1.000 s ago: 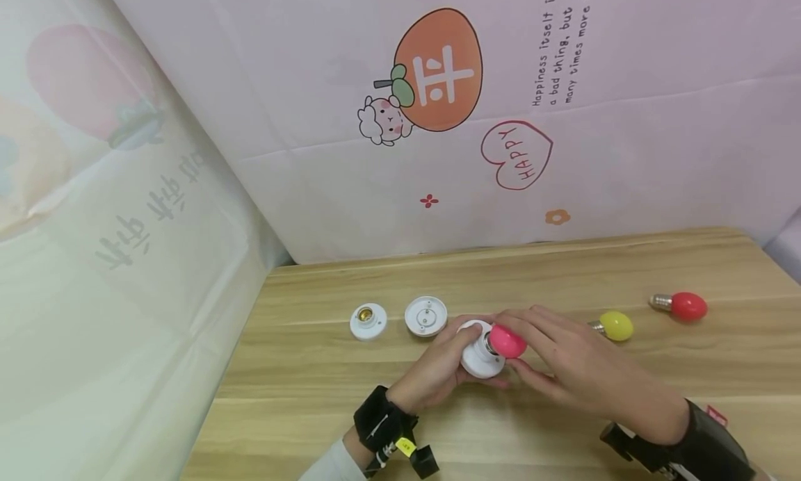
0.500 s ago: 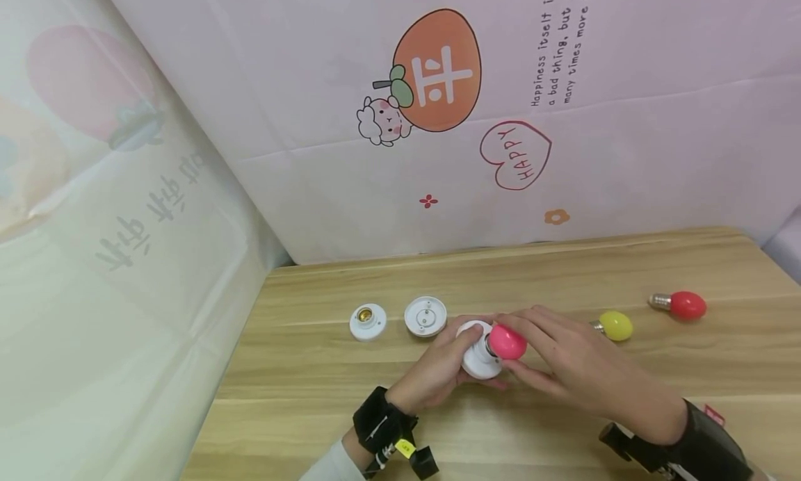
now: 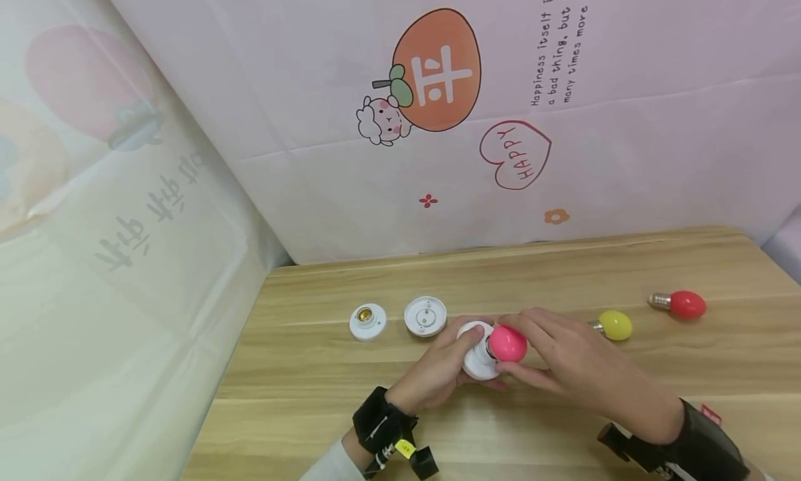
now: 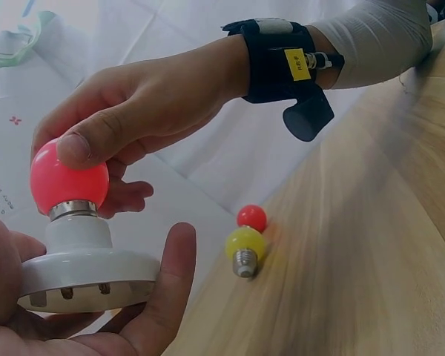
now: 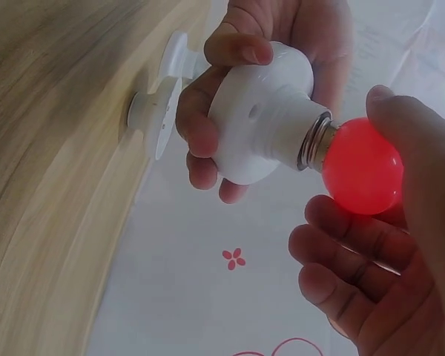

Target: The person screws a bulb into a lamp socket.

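My left hand point(image 3: 438, 366) grips a white lamp holder point(image 3: 477, 359) by its round base, thumb on top and fingers beneath. A pinkish-red light bulb point(image 3: 507, 343) stands in the holder's socket, part of its silver screw cap showing between glass and collar in the right wrist view. My right hand point(image 3: 569, 359) holds that bulb between thumb and fingers. Seen from the left wrist, the bulb point(image 4: 67, 178) sits upright over the holder point(image 4: 89, 274), whose hollow underside shows metal contacts. Holder and bulb are lifted above the wooden table point(image 3: 300, 425).
Two more white lamp holders lie left of the hands: one socket-up point(image 3: 368, 322), one turned over point(image 3: 425, 316). Beyond the right hand lie a yellow bulb point(image 3: 616, 325) and a red bulb point(image 3: 688, 305). A printed cloth point(image 3: 338, 189) hangs behind the table.
My right thumb and fingers have shifted slightly round the bulb, the thumb moving left beneath it. The left hand and lamp holder have barely moved.
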A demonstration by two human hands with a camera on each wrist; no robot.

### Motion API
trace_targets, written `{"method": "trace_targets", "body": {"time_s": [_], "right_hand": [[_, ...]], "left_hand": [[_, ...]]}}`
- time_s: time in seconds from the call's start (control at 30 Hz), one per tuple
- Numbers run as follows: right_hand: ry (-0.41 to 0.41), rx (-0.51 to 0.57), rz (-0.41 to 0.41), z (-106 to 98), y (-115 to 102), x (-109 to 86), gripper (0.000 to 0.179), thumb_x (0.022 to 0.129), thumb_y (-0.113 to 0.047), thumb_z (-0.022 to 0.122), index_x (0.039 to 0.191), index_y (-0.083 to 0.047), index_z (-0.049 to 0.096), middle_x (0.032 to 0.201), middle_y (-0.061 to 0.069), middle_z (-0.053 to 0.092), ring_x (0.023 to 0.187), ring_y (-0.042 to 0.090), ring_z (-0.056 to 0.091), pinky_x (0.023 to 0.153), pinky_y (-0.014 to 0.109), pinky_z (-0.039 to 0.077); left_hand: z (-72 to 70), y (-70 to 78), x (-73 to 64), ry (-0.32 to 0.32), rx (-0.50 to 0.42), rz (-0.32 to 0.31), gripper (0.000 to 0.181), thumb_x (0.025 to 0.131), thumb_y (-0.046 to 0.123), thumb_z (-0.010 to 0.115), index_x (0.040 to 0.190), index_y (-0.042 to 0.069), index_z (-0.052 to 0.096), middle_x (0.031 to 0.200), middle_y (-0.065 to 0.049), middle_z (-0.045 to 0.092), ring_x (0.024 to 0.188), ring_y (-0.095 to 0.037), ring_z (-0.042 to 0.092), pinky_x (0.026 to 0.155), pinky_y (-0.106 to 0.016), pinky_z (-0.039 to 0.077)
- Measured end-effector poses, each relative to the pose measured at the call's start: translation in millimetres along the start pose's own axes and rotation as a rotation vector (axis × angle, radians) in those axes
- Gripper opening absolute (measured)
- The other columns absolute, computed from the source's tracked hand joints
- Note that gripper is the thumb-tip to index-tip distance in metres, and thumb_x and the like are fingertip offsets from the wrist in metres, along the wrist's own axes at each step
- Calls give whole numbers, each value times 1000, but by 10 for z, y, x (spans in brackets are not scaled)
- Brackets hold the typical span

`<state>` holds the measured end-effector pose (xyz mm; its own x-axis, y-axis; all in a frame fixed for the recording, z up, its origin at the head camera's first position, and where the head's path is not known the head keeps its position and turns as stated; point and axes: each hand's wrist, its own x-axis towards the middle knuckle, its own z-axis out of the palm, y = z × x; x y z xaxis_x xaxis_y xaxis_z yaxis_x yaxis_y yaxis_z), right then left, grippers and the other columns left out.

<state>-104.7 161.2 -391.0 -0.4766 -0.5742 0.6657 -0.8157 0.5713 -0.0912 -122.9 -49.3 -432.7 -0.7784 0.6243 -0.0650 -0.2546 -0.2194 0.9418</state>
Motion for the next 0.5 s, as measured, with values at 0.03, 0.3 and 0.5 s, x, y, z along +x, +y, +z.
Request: {"method": "trace_targets", "body": {"time_s": [0.03, 0.3, 0.5], "right_hand": [[-2, 0, 2, 2, 0, -2, 58, 75, -46, 78, 113, -6, 63, 92, -7, 62, 75, 3, 56, 61, 21, 58], [-124, 6, 110, -14, -15, -35, 64, 78, -56, 71, 122, -11, 59, 98, -9, 63, 81, 0, 56, 69, 22, 59], [-157, 23, 165, -28, -17, -48, 75, 78, -59, 70, 132, -11, 53, 109, -5, 67, 92, 4, 62, 76, 29, 60]], "left_hand": [[0, 0, -2, -1, 2, -1, 39, 105, 30, 40, 137, 7, 40, 125, -15, 56, 95, -24, 66, 80, -46, 58], [-11, 5, -12, -9, -4, -4, 40, 106, 32, 39, 137, 8, 40, 125, -16, 58, 95, -24, 66, 81, -45, 58], [-19, 10, -15, -3, 3, -10, 48, 105, 34, 39, 141, 2, 36, 121, -15, 59, 90, -23, 68, 81, -40, 58]]}}
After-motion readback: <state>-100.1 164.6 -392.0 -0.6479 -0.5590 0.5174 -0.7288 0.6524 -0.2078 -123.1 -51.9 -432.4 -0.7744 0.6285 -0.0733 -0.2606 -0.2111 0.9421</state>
